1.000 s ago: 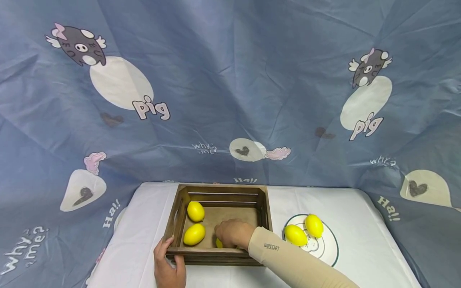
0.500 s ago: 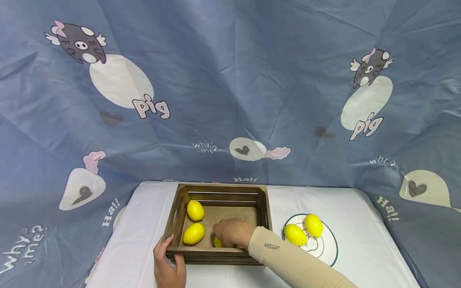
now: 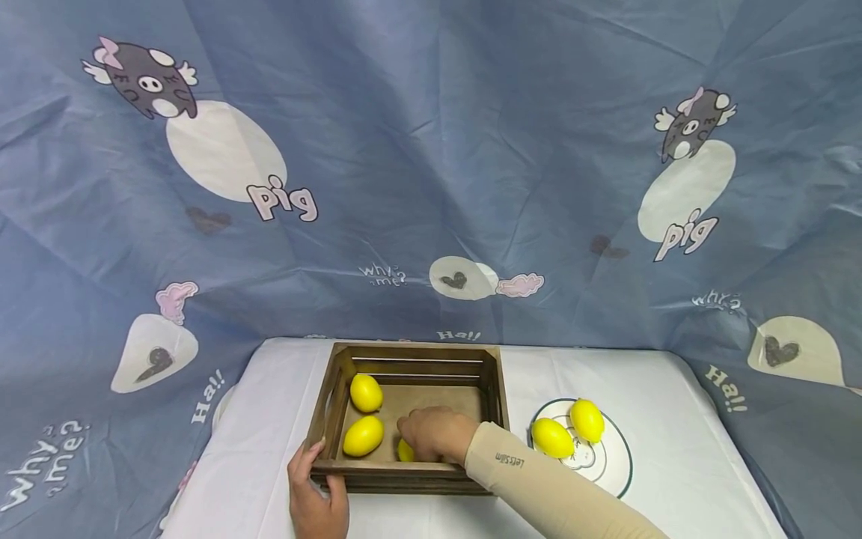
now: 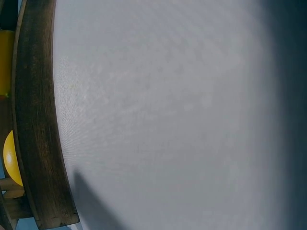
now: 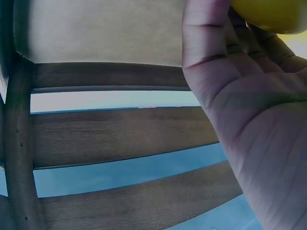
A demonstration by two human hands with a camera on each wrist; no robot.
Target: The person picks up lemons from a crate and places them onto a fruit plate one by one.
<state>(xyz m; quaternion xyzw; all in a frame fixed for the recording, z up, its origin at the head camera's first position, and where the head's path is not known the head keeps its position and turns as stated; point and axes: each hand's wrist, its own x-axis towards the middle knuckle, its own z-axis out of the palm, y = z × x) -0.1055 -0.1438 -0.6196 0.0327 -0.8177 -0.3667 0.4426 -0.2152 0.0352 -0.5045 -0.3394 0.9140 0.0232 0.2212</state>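
Right hand [image 3: 434, 434] curled round small yellow lemon [image 3: 405, 451] inside dark wooden slatted crate [image 3: 411, 474]; left hand [image 3: 316, 490] gripping crate corner. Best set down gently, crate braced.

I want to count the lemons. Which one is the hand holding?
The lemon under the right hand, in the crate's near part. The other four lie untouched: two in the crate, two on the plate.

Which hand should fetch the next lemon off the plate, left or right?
Right, probably. The plate and its two lemons lie to the right of the crate. The right hand is inside the crate on a lemon; the left hand grips the crate's front-left corner, steadying it.
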